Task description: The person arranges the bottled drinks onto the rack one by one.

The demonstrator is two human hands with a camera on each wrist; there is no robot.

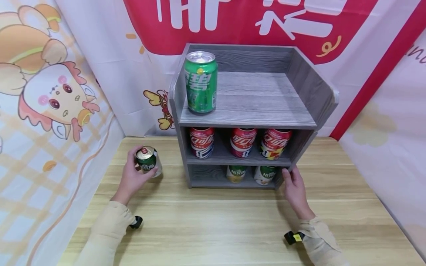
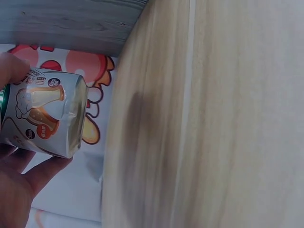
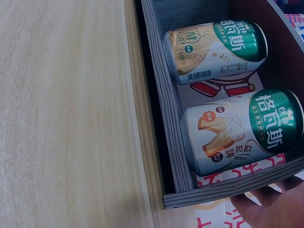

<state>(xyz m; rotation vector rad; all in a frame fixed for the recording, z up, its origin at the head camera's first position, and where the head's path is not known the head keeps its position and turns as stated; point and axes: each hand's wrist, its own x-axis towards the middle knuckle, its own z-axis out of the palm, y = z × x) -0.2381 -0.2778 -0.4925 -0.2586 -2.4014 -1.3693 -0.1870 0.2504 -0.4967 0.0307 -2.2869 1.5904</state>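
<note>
A small green-and-white drink can (image 1: pixel 146 159) with a gold top is in my left hand (image 1: pixel 133 175), thumb and fingers round its sides. In the left wrist view the can (image 2: pixel 45 111) shows its pale underside, apart from the tabletop. My right hand (image 1: pixel 295 190) rests against the lower right side of a grey wooden shelf (image 1: pixel 253 88). From the right wrist, its fingers (image 3: pixel 247 206) touch the outer face of the side panel. Two similar cans (image 3: pixel 216 50) (image 3: pixel 242 133) stand on the bottom tier, toward the right.
Three red cola cans (image 1: pixel 202 142) (image 1: pixel 244 142) (image 1: pixel 275 143) stand on the middle tier. A taller green soda can (image 1: pixel 200 83) is on the top at the left. The shelf stands on a wooden table (image 1: pixel 213 229), before printed cloth backdrops (image 1: pixel 110 66).
</note>
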